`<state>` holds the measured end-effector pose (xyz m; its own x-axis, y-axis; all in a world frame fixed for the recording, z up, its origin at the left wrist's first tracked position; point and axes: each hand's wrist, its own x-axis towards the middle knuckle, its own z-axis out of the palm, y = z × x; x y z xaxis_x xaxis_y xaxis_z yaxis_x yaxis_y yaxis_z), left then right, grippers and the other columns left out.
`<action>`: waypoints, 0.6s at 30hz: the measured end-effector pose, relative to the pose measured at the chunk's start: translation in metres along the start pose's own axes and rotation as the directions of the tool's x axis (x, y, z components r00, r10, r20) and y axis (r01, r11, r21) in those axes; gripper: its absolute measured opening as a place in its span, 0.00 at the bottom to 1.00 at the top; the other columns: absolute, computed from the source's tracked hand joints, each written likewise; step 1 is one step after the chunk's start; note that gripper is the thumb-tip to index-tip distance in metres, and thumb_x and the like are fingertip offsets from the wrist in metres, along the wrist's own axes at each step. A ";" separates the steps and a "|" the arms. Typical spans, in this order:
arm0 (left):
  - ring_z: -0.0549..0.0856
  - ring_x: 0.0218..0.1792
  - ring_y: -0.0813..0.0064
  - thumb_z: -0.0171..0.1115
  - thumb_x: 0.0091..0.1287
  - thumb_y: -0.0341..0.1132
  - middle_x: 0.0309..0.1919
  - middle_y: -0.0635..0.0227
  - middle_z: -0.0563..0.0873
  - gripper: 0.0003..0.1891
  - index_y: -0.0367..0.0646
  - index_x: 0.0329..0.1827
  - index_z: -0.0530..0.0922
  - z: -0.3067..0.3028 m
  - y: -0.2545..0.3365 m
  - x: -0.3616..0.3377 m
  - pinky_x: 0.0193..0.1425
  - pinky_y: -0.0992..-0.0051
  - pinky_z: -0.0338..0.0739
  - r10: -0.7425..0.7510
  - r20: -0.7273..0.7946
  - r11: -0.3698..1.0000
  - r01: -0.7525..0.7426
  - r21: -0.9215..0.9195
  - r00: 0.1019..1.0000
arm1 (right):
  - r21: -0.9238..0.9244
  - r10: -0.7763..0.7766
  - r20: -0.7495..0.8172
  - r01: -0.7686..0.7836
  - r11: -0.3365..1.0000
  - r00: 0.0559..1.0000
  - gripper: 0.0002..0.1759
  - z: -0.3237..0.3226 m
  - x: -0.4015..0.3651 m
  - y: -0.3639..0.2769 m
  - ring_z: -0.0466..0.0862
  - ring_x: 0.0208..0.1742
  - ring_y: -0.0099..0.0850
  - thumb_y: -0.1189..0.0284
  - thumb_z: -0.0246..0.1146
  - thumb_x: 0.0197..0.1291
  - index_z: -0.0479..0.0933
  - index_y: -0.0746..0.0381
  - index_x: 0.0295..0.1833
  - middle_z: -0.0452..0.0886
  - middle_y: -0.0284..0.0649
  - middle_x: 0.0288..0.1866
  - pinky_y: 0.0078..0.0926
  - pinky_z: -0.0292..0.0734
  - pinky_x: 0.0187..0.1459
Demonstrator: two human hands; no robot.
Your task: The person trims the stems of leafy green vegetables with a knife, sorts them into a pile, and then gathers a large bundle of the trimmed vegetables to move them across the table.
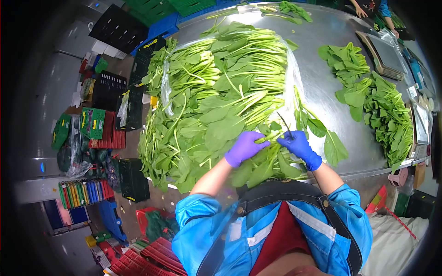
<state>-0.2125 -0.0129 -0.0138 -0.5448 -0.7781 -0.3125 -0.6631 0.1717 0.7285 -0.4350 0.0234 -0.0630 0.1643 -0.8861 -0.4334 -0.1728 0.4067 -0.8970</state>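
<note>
In a purple glove, my left hand [247,148] is closed around the stems of a bunch of leafy greens [263,169], whose leaves hang toward my apron. My right hand [301,148], in a blue glove, is closed at the same stems with its fingertips close to the left ones. A thin, dark, slightly curved blade-like tool [284,122] sticks up from the right fingers; its grip is hidden. Just beyond my hands lies a large pile of leafy greens [225,78], stems mostly to the right, on clear plastic sheeting [294,76]. Loose leaves [335,148] lie beside my right hand.
The metal table [317,27] carries more greens [389,117] at the right, near a weighing scale [383,53]. Another person's hand [361,12] shows at the top right. Dark crates [133,179] stand along the left edge, with red crates [152,257] at lower left.
</note>
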 end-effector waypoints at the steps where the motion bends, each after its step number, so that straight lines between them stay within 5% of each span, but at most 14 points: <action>1: 0.83 0.35 0.65 0.70 0.54 0.45 0.36 0.59 0.86 0.21 0.40 0.45 0.81 -0.002 0.000 -0.002 0.43 0.72 0.75 0.008 -0.050 0.999 -0.006 0.052 0.999 | -0.312 -0.225 -0.108 0.182 0.933 0.968 0.14 -0.010 0.015 0.027 0.72 0.18 0.15 0.64 0.69 0.54 0.80 0.65 0.37 0.77 0.30 0.19 0.16 0.67 0.20; 2: 0.83 0.37 0.62 0.70 0.54 0.45 0.38 0.57 0.85 0.22 0.39 0.46 0.81 -0.003 0.000 -0.004 0.46 0.72 0.75 0.020 -0.099 0.994 -0.010 0.105 0.995 | -0.604 -0.459 -0.139 0.293 0.741 0.877 0.15 -0.014 0.023 0.040 0.73 0.17 0.16 0.64 0.69 0.54 0.80 0.66 0.37 0.76 0.31 0.18 0.15 0.66 0.19; 3: 0.83 0.37 0.62 0.70 0.54 0.45 0.38 0.57 0.85 0.22 0.39 0.46 0.81 0.001 -0.002 -0.003 0.46 0.72 0.75 0.020 -0.106 0.995 -0.009 0.104 0.994 | -0.372 -0.174 -0.143 0.110 0.922 0.974 0.14 -0.018 0.019 0.032 0.73 0.19 0.16 0.64 0.69 0.54 0.80 0.65 0.38 0.78 0.31 0.21 0.15 0.68 0.21; 4: 0.83 0.38 0.65 0.70 0.55 0.44 0.39 0.58 0.85 0.22 0.39 0.48 0.80 0.010 -0.007 -0.001 0.48 0.73 0.75 0.120 -0.209 0.992 -0.109 0.063 0.971 | -0.379 -0.181 -0.135 0.118 0.918 0.974 0.14 -0.020 0.012 0.015 0.73 0.19 0.16 0.64 0.69 0.54 0.80 0.65 0.38 0.78 0.31 0.21 0.15 0.68 0.21; 6: 0.83 0.40 0.67 0.70 0.56 0.42 0.40 0.59 0.85 0.22 0.39 0.50 0.79 0.022 -0.004 0.004 0.50 0.73 0.74 0.205 -0.307 0.978 -0.205 0.034 0.930 | -0.015 0.018 0.099 -0.017 1.000 0.995 0.15 -0.008 -0.004 -0.022 0.75 0.20 0.17 0.64 0.66 0.57 0.80 0.64 0.43 0.81 0.33 0.25 0.15 0.69 0.22; 8: 0.82 0.41 0.71 0.70 0.55 0.40 0.40 0.63 0.85 0.24 0.39 0.53 0.78 0.024 0.004 0.015 0.51 0.73 0.73 0.117 -0.043 0.886 -0.123 -0.446 0.992 | 0.120 0.016 0.182 -0.038 0.992 0.983 0.18 0.002 -0.002 -0.038 0.75 0.20 0.17 0.62 0.65 0.58 0.79 0.64 0.47 0.82 0.34 0.27 0.15 0.68 0.21; 10: 0.80 0.40 0.75 0.68 0.56 0.37 0.39 0.67 0.85 0.21 0.39 0.51 0.78 0.011 -0.015 0.032 0.49 0.73 0.74 0.047 0.055 0.874 -0.014 -0.486 0.997 | 0.118 0.020 0.154 -0.038 0.992 0.988 0.20 0.001 0.018 -0.047 0.74 0.20 0.16 0.60 0.64 0.59 0.78 0.65 0.50 0.82 0.35 0.30 0.14 0.67 0.20; 12: 0.81 0.39 0.72 0.65 0.58 0.39 0.37 0.63 0.85 0.18 0.40 0.49 0.79 -0.013 -0.038 0.053 0.47 0.73 0.74 -0.215 -0.003 0.839 0.184 -0.512 0.977 | 0.164 -0.054 -0.047 0.061 0.985 0.997 0.21 -0.004 0.040 -0.048 0.73 0.20 0.17 0.58 0.60 0.62 0.78 0.64 0.50 0.82 0.36 0.32 0.14 0.67 0.21; 14: 0.83 0.40 0.64 0.63 0.58 0.41 0.37 0.58 0.84 0.18 0.42 0.50 0.79 -0.042 -0.046 0.079 0.46 0.70 0.75 -0.183 -0.302 0.979 0.202 0.032 0.936 | 0.216 -0.085 -0.095 0.103 0.971 0.992 0.19 -0.017 0.059 -0.040 0.73 0.21 0.18 0.60 0.60 0.62 0.79 0.62 0.49 0.82 0.36 0.32 0.14 0.68 0.22; 15: 0.83 0.40 0.64 0.63 0.58 0.41 0.37 0.58 0.84 0.18 0.42 0.50 0.79 -0.046 -0.051 0.092 0.46 0.70 0.75 -0.181 -0.309 0.979 0.201 0.033 0.934 | 0.214 -0.082 -0.098 0.102 0.972 0.992 0.17 -0.018 0.064 -0.039 0.74 0.23 0.18 0.61 0.59 0.62 0.79 0.62 0.49 0.81 0.36 0.32 0.14 0.68 0.22; 17: 0.82 0.43 0.56 0.65 0.56 0.43 0.40 0.54 0.83 0.22 0.44 0.52 0.78 -0.038 -0.067 0.121 0.47 0.65 0.76 0.155 -0.507 0.929 0.050 0.367 0.848 | 0.191 -0.074 -0.075 0.087 0.978 0.994 0.17 -0.013 0.068 -0.037 0.74 0.22 0.19 0.62 0.59 0.62 0.79 0.62 0.50 0.81 0.36 0.32 0.15 0.68 0.22; 18: 0.82 0.43 0.56 0.65 0.56 0.43 0.40 0.54 0.83 0.22 0.44 0.52 0.78 -0.031 -0.075 0.132 0.47 0.65 0.76 0.164 -0.510 0.928 0.043 0.369 0.844 | 0.171 -0.058 -0.057 0.066 0.983 0.997 0.17 -0.011 0.069 -0.034 0.74 0.22 0.19 0.62 0.59 0.63 0.79 0.62 0.50 0.81 0.36 0.32 0.15 0.68 0.22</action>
<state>-0.2186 -0.1472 -0.0905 -0.3066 -0.9371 0.1667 -0.8286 0.3490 0.4378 -0.4289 -0.0535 -0.0615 0.1188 -0.9192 -0.3755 0.0069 0.3789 -0.9254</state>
